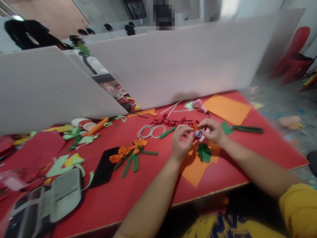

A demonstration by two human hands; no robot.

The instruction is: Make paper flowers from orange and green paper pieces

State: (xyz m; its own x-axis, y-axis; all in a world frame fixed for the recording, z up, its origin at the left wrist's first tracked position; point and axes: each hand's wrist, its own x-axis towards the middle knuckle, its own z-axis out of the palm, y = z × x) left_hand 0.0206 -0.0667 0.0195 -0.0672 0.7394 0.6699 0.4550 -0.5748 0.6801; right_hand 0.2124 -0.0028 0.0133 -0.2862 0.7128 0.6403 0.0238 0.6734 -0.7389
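Over the red table (148, 195), my left hand (181, 141) and my right hand (212, 129) meet, both pinched on a small pink and purple paper flower (198, 135). An orange bit shows at its top. Below the hands lie a folded green paper piece (204, 152) and an orange sheet (195, 168). Just left of my left hand rests a green stem strip (167, 133), with red paper flowers (170, 122) behind it.
Orange paper flowers with green stems (131, 153) lie left of centre, beside white wire rings (150, 131). A pink glue gun (199, 105), a big orange sheet (226, 109) and a green-handled cutter (246, 129) sit at the back right. White boards (173, 62) wall the table; a grey pouch (64, 195) lies front left.
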